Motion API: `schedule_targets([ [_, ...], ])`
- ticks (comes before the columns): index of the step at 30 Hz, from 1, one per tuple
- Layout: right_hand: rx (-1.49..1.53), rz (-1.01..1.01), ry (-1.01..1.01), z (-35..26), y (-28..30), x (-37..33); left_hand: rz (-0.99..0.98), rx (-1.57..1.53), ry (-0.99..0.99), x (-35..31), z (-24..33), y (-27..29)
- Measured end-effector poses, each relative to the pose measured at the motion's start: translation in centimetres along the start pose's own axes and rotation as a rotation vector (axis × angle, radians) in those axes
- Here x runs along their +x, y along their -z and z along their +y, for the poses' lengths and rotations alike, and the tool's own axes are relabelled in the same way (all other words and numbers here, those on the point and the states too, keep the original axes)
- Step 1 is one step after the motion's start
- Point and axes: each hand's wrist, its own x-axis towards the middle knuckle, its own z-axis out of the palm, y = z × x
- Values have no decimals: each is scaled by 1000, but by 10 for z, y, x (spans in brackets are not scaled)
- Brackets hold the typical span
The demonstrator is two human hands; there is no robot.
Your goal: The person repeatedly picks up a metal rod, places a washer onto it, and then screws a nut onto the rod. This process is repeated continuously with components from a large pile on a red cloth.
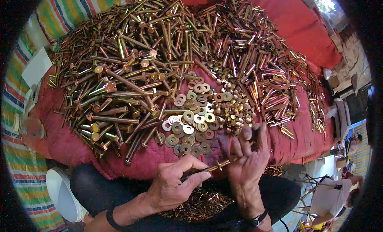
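At the far left, a striped cloth (14, 112) hangs in folds, with a white card (36, 67) and a clear cup (32, 127) in front of it. Lower down is a white shoe (64, 195). A red cover (155, 154) spreads rightward from there, heaped with bolts (127, 82), mostly long, hex-headed and brassy, lying at all angles.

The left hand (175, 182), a dark band (113, 221) on its wrist, grips a threaded rod (207, 169) between thumb and forefinger. The rod points right and slightly up in front of the cover's near edge; its left end is hidden in the hand. A small ring (219, 165) sits around it near the bare tip. Beyond lie loose, overlapping washers (188, 129), and to their right small round pieces (239, 114).

The right hand (249, 162) is palm up beside the rod's tip, fingers loosely bent, fingertips close to those pieces; whether it pinches one I cannot tell. Slim tubes (275, 88) pile up further right. At the right edge a seated person (329, 198) appears.
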Motion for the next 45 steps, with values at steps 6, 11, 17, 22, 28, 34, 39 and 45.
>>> schedule_targets([
  [6, 248, -73, -68, 9, -14, -3, 7, -8, -38, -1, -3, -2],
  [11, -229, -63, 57, 13, -18, -15, 79, -176, 57, -4, 0, 6],
  [17, -1064, -75, 223, 10, -7, -23, 36, -410, 174, -4, 4, 25],
  [22, -1077, -575, 270, 12, -4, -41, 84, -679, 334, 2, 10, 19],
  [28, -1090, -622, 294, -13, -3, -32, -182, -641, 505, 7, 9, 30],
  [34, -919, -114, -23, -37, -1, -27, -90, -590, 296, 11, 5, 18],
  [39, -779, -255, -94, -29, -3, -27, 25, -534, 46, 24, -4, 6],
  [45, -923, -92, 54, -31, -2, -16, 68, 274, -433, 17, -27, 4],
])
